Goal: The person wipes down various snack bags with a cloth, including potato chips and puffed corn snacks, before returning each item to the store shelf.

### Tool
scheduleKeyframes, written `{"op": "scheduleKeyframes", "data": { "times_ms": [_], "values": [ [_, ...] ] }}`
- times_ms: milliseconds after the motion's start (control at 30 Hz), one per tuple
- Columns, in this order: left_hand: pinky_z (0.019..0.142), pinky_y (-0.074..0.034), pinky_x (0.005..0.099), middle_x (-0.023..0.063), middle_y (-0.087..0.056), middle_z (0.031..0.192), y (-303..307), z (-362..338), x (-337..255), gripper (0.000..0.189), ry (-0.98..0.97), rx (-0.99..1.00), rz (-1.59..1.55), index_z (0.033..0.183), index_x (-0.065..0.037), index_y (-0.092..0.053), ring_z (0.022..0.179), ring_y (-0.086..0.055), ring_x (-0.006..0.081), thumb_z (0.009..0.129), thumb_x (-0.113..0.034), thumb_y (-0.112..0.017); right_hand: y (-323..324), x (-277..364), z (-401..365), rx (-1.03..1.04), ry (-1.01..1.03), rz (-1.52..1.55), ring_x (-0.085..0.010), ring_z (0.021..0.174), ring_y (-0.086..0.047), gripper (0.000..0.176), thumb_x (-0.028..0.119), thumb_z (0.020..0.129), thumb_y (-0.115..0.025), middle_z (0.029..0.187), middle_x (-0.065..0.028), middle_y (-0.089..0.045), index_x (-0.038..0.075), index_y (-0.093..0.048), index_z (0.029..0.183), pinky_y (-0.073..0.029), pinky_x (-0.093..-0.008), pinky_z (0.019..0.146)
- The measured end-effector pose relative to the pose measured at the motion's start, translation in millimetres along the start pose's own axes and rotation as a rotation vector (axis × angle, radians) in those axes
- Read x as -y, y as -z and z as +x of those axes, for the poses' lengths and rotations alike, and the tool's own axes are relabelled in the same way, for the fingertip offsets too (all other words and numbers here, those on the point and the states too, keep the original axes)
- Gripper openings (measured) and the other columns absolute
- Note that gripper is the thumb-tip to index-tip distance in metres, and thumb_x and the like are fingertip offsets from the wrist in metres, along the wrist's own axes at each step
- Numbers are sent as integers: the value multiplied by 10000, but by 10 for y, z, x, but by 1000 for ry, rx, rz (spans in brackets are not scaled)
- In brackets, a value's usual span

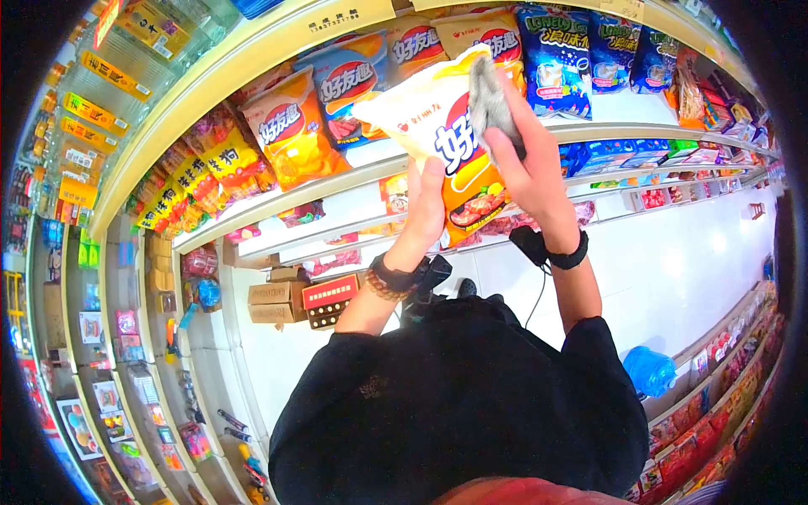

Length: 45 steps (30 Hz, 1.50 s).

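Held up before the shelf is an orange and white bag of chips (473, 192), its printed front facing me. My left hand (427, 202) grips its left edge, with the thumb on the front. In my right hand (532, 168) is a grey cloth (488, 97), pressed against the bag's upper right side. The fingers behind the bag are hidden. Just beyond stand an orange chip bag (288, 130) and a blue chip bag (347, 88) on the same shelf.
Dark blue snack bags (555, 63) stand right on the shelf (337, 187), and small yellow packets (231, 160) left. Cardboard boxes (276, 301) sit on the floor at left. A blue water jug (649, 371) stands at lower right near another shelf.
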<state>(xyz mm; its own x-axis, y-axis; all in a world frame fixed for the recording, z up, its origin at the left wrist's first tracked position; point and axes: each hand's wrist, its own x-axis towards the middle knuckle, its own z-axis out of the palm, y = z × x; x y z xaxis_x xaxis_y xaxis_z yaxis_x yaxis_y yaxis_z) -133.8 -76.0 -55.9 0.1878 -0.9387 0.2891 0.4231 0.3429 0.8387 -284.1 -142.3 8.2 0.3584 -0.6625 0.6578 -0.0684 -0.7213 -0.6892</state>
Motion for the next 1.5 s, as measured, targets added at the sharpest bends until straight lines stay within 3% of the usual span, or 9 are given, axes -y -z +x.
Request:
{"op": "scheduleKeyframes", "data": {
  "times_ms": [300, 467, 533, 733, 767, 1000, 1167, 1400, 1500],
  "values": [
    [1004, -428, 346, 122, -536, 1288, -93, 64, -194, 555, 23, -89, -105, 1359, -6, -367, 1163, -541, 205, 919, -227, -621, 67, 221, -200, 100, -13, -14, -325, 1296, -468, 476, 35, 872, -547, 1378, -187, -503, -11, -473, 1340, -356, -382, 1072],
    [996, -439, 349, 126, -551, 1261, 18, 98, -286, 539, -65, -129, -65, 1342, 2, -387, 1148, -552, 203, 917, -235, -619, 216, -127, -195, -351, -340, 280, -144, 1049, -582, 322, 174, 1000, -463, 1166, -62, -614, 35, -541, 1280, -449, -297, 923],
    [996, -442, 354, 131, -546, 1273, 83, 78, -324, 552, -109, -91, -91, 1341, 7, -386, 1148, -553, 207, 913, -249, -624, 310, -292, -108, -542, -453, 752, -161, 1101, -568, 362, 219, 1003, -465, 1218, -72, -592, 39, -499, 1315, -446, -318, 950],
    [1021, -448, 385, 168, -516, 1334, 304, -38, -347, 832, 46, 13, -121, 1394, 34, -349, 1206, -538, 260, 834, -499, -657, 468, -307, -107, -433, -558, 976, -215, 1169, -548, 434, 309, 1021, -410, 1296, -89, -556, 29, -446, 1350, -434, -369, 1004],
    [1022, -448, 386, 174, -514, 1336, 291, -57, -363, 847, 66, 50, -145, 1395, 41, -347, 1206, -539, 264, 824, -497, -667, 442, -251, -100, -508, -774, 1018, -219, 1201, -526, 451, 320, 1026, -391, 1321, -88, -537, 41, -420, 1379, -417, -371, 1029],
    [989, -482, 379, 183, -491, 1348, 462, -113, -344, 1008, 254, 162, -146, 1430, 16, -228, 1188, -551, 273, 700, -400, -784, 240, 116, -98, -446, -991, 834, -183, 1129, -568, 410, 303, 1009, -442, 1268, -69, -580, 54, -486, 1333, -465, -313, 946],
    [991, -481, 389, 178, -490, 1350, 514, -168, -440, 1014, 326, 189, -180, 1434, 4, -230, 1175, -561, 272, 695, -390, -802, 165, 192, 46, -291, -997, 854, -165, 1114, -584, 392, 258, 1005, -462, 1259, -56, -594, 41, -497, 1330, -462, -294, 948],
    [1000, -465, 389, 148, -564, 1297, 698, -384, -264, 700, 320, 78, -320, 1361, 8, -422, 1166, -569, 254, 868, -436, -642, 107, -120, -53, -94, -833, 779, -161, 1126, -576, 395, 251, 998, -492, 1269, -62, -583, 37, -490, 1330, -455, -292, 958],
    [1025, -439, 386, 142, -539, 1327, 482, -245, -417, 702, 258, 73, -224, 1379, 6, -399, 1195, -546, 253, 892, -453, -608, 195, -457, -201, 29, -776, 1077, -154, 1073, -596, 395, 281, 1003, -483, 1228, -65, -599, 42, -490, 1317, -480, -308, 926]
  ]
}}
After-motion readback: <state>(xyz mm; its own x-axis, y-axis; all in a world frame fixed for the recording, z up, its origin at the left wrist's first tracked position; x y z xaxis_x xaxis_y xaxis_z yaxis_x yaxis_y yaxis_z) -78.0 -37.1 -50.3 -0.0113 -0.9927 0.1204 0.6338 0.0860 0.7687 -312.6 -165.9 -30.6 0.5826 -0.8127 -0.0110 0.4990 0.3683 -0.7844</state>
